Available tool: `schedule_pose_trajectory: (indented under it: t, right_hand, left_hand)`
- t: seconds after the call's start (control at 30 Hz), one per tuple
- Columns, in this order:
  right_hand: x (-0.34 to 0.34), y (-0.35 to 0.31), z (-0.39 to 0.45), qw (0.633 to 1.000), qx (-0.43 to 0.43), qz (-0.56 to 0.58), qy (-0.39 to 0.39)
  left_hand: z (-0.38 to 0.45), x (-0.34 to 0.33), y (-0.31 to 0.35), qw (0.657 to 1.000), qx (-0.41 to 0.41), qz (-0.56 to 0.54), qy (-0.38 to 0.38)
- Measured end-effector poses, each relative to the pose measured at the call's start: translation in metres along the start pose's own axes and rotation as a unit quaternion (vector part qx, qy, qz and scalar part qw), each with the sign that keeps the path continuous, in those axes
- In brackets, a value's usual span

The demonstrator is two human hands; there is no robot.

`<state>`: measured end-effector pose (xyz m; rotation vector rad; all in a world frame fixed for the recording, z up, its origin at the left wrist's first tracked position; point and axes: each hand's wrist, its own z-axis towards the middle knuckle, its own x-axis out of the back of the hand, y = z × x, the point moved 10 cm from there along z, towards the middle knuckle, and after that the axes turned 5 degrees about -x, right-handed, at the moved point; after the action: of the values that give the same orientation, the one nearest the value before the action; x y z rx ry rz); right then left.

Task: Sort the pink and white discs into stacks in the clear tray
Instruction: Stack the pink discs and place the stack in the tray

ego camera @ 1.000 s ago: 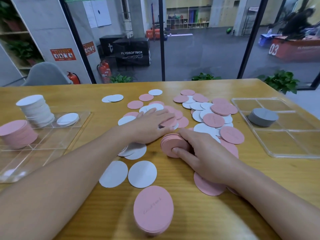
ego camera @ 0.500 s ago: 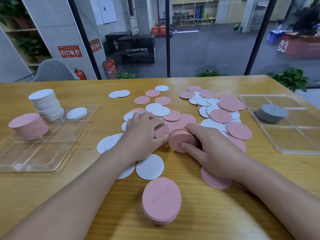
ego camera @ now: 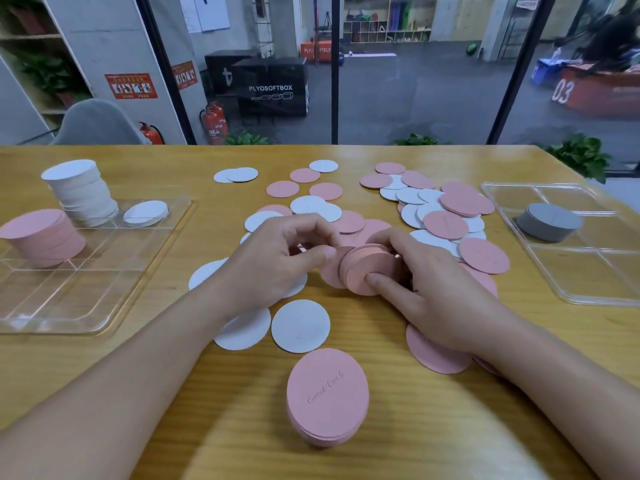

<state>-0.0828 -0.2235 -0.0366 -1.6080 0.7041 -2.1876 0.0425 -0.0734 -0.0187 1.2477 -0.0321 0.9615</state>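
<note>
My right hand (ego camera: 440, 289) grips a small stack of pink discs (ego camera: 367, 268) on edge at the table's middle. My left hand (ego camera: 277, 261) pinches a single pink disc (ego camera: 332, 271) against the stack's left side. Loose pink and white discs (ego camera: 436, 209) lie scattered behind and beside both hands. A second pink stack (ego camera: 327, 396) stands near the table's front edge. The clear tray (ego camera: 104, 271) at the left holds a pink stack (ego camera: 41, 237), a tall white stack (ego camera: 83, 192) and one white disc (ego camera: 145, 213).
A second clear tray (ego camera: 588, 271) at the right holds a grey stack (ego camera: 550, 221). Two white discs (ego camera: 273, 323) lie flat just in front of my left hand. Beyond the table's far edge stands a glass wall with plants (ego camera: 581, 157).
My left hand pulled back from the scattered discs with one pink disc and brought it to the stack. My right hand tipped the stack up a little.
</note>
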Motion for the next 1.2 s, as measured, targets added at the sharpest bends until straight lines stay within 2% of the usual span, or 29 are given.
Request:
schedule_pose_trajectory:
  t: [0.13, 0.23, 0.33, 0.4, 0.47, 0.6, 0.8, 0.9, 1.1, 1.2]
  right_hand:
    - [-0.004, -0.009, 0.0, 1.0, 0.027, -0.013, -0.009]
    - [-0.007, -0.005, 0.002, 0.999, 0.022, -0.019, -0.015]
    - [-0.008, -0.007, 0.002, 0.999, 0.022, -0.025, -0.017]
    - [-0.007, -0.009, 0.002, 0.999, 0.017, -0.025, -0.015]
    - [-0.008, -0.01, 0.001, 0.999, 0.013, -0.024, -0.019]
    - [-0.01, -0.01, 0.001, 0.999, 0.013, -0.032, -0.026]
    - [-0.011, -0.009, 0.002, 0.999, 0.015, -0.029, -0.032]
    - [-0.01, -0.01, 0.001, 0.999, 0.017, -0.026, -0.034]
    - [-0.011, -0.008, 0.002, 0.999, 0.015, -0.025, -0.037]
    - [-0.01, -0.008, 0.002, 0.999, 0.014, -0.026, -0.038]
  left_hand:
    - [0.0, -0.016, 0.006, 0.999, -0.014, -0.037, -0.034]
    - [0.002, -0.002, -0.009, 0.999, 0.018, -0.014, 0.025]
    - [0.004, 0.026, -0.028, 0.984, 0.043, 0.144, 0.096]
    - [0.008, 0.036, -0.039, 0.965, 0.062, 0.233, 0.106]
    - [0.013, 0.04, -0.051, 0.954, 0.091, 0.27, 0.093]
    - [0.016, 0.023, -0.064, 0.936, 0.142, 0.323, 0.014]
    - [0.017, 0.021, -0.052, 0.927, 0.127, 0.353, 0.001]
    - [0.015, 0.022, -0.044, 0.943, 0.104, 0.314, 0.022]
    - [0.009, 0.024, -0.053, 0.946, 0.155, 0.283, 0.022]
    - [0.012, 0.027, -0.046, 0.946, 0.129, 0.291, 0.054]
